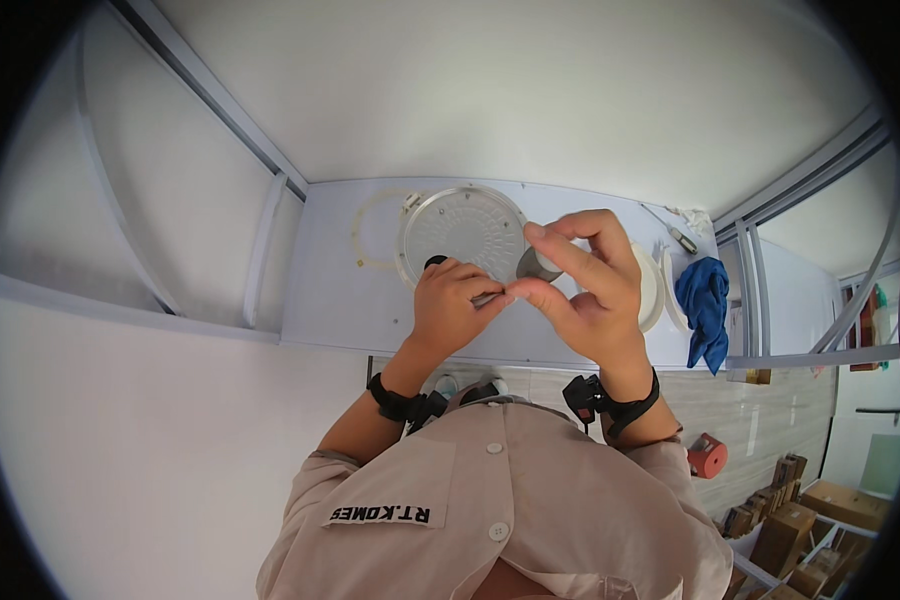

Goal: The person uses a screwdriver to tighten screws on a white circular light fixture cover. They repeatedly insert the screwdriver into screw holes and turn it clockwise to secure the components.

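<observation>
My left hand (455, 303) is closed, its thumb and forefinger pinched on a small, slim dark piece (484, 298). A black rounded end (436, 261) shows past its knuckles; whether it belongs to that piece I cannot tell. My right hand (597, 295) curves its thumb and fingers around a grey round object (536, 264), whose kind is unclear. The right thumb tip meets the left fingertips. Beyond my hands, a round, clear-looking disc with a pale metallic rim (407, 232) lies flat on the white table (350, 315). A radial pattern and small dots mark its face.
A thin yellowish ring (358, 225) lies left of the disc. To the right are white round parts (651, 290), a blue cloth (705, 305) and a screwdriver (682, 239). Metal frame posts (265, 250) flank the table. A red object (708, 456) and cardboard boxes (785, 535) stand lower right.
</observation>
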The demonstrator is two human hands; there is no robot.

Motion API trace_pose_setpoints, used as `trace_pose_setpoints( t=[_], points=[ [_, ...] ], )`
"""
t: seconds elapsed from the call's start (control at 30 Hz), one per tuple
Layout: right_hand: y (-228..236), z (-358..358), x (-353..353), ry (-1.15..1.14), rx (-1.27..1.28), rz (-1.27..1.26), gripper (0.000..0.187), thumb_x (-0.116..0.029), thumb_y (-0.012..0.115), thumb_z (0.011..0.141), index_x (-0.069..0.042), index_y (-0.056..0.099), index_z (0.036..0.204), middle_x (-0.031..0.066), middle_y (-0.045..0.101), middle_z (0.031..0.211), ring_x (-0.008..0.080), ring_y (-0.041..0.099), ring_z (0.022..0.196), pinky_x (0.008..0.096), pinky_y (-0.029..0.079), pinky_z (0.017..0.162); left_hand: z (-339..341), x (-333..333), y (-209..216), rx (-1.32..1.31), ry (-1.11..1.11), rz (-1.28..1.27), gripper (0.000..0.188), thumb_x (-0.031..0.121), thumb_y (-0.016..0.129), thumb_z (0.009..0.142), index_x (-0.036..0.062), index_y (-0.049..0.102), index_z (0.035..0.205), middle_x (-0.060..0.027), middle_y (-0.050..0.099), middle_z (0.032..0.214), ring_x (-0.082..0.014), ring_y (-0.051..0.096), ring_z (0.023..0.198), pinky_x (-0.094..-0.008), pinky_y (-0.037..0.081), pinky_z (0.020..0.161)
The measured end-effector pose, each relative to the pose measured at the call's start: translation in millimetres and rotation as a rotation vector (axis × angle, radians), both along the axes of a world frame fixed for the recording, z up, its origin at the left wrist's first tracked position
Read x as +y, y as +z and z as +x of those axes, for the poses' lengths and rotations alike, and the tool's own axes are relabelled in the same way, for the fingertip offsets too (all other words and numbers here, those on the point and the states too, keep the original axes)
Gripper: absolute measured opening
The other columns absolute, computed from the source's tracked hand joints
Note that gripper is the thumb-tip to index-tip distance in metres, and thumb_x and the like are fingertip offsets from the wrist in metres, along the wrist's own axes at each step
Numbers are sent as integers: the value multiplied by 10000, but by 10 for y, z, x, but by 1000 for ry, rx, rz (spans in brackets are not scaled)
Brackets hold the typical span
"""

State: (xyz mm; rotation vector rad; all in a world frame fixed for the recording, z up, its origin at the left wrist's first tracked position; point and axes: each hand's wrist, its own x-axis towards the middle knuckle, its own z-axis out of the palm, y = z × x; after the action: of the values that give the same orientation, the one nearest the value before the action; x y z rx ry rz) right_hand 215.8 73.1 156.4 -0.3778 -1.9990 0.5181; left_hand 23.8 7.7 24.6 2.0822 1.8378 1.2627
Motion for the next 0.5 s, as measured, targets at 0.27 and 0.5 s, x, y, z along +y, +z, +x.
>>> trace_pose_setpoints(
  t=[0.27, 0.5],
  points=[
    [41, 4, 18, 109, -30, -98, 436, -94, 857, 908, -54, 775, 1334, 133, 739, 1249, 264, 734, 1014, 334, 605, 791, 7, -1, 12, -25, 5, -7, 147, 273, 935, 785, 184, 818, 777, 65, 760, 837, -184, 683, 833, -377, 505, 815],
    [-24, -118, 49, 36, 72, -12, 419, -80, 864, 908, -57, 775, 1317, 134, 739, 1219, 276, 739, 1010, 345, 607, 779, -7, 14, 6, -29, -2, -3, 148, 272, 937, 784, 185, 817, 777, 69, 749, 820, -183, 676, 824, -373, 495, 804]
  ],
)
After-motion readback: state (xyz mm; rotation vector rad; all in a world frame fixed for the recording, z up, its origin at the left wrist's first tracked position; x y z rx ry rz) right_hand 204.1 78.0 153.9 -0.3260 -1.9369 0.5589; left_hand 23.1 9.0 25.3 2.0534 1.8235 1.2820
